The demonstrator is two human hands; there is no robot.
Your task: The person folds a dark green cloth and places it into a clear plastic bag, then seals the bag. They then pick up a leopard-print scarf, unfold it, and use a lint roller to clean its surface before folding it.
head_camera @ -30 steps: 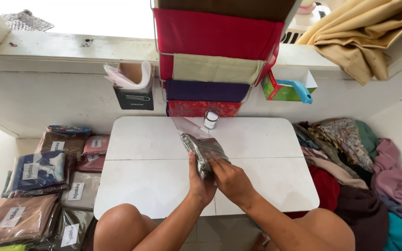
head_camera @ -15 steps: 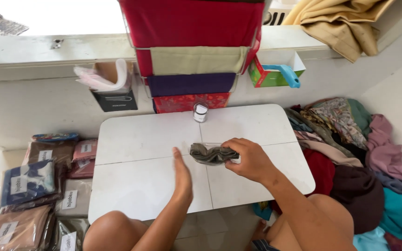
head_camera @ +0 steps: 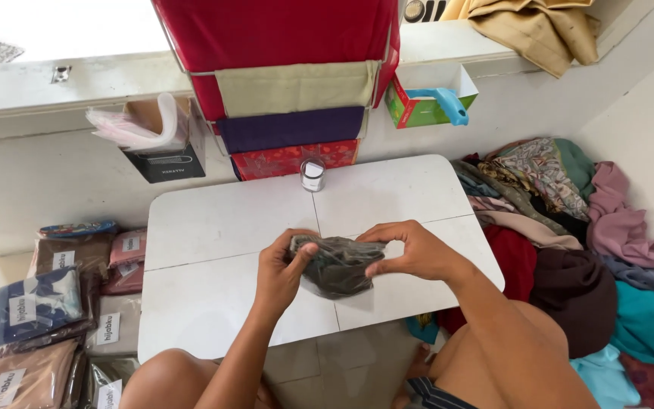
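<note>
A dark olive cloth in a clear plastic bag (head_camera: 337,265) lies on the small white table (head_camera: 213,227), near its front middle. My left hand (head_camera: 281,266) grips the bag's left end with thumb and fingers. At the bag's right end my right hand (head_camera: 410,251) presses down, fingers curled over the top edge. Both forearms reach in from the bottom of the view.
A small tape roll (head_camera: 312,175) stands at the table's back edge. Folded red, beige and purple fabrics (head_camera: 289,91) hang behind it. Bagged cloths (head_camera: 39,310) are stacked on the floor at left; loose fabrics (head_camera: 569,227) are piled at right. A box with plastic bags (head_camera: 162,136) hangs on the wall.
The bag has been laid flat across the table. My left hand, lifted off half a second ago, has come back onto its left end, and both hands now hold it.
</note>
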